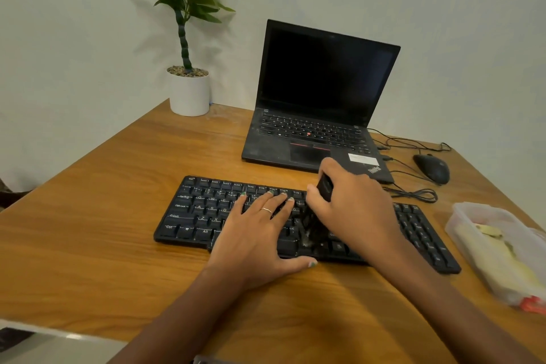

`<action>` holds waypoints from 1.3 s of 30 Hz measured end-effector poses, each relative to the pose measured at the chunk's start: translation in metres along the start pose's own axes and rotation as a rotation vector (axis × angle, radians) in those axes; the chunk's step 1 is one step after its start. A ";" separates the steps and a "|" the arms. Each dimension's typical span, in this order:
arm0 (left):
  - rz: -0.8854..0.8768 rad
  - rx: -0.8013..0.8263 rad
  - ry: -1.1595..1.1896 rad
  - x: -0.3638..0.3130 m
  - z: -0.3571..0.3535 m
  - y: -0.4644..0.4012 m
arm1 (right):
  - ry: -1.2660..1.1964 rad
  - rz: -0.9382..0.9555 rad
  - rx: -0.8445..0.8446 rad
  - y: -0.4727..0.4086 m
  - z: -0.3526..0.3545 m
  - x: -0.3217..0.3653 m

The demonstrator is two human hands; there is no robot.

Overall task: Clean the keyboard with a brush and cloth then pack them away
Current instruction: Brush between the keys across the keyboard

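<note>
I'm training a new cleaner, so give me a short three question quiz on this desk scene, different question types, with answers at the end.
1. True or false: the left hand grips the brush.
2. Which lies nearest the desk's right edge: A) potted plant, B) plastic container, C) laptop?
3. Fill in: the brush bristles touch the ____.

Key:
1. False. The left hand rests flat on the keyboard; the right hand grips the brush.
2. B. A yellow cloth appears to lie inside it.
3. Keyboard, near its bottom row.
</note>
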State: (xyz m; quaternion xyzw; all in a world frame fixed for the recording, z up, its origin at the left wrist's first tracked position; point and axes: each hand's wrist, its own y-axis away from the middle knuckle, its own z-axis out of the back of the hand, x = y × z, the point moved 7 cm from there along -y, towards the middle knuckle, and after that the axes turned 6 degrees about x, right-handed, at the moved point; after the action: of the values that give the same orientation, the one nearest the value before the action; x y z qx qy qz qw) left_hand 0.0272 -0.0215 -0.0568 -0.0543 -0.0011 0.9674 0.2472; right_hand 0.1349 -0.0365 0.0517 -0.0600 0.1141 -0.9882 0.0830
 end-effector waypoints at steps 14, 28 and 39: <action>-0.010 0.006 -0.016 0.000 0.002 0.000 | -0.091 0.034 0.172 -0.008 0.004 -0.006; -0.013 0.005 0.000 -0.001 -0.001 0.001 | -0.060 0.055 0.058 -0.003 0.004 0.001; -0.010 -0.002 0.008 0.000 0.000 0.000 | -0.080 0.027 0.149 -0.013 -0.008 -0.006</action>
State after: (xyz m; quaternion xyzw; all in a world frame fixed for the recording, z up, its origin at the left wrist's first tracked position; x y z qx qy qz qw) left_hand 0.0268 -0.0217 -0.0564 -0.0587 -0.0015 0.9660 0.2518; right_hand 0.1379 -0.0208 0.0461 -0.0914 0.0375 -0.9896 0.1049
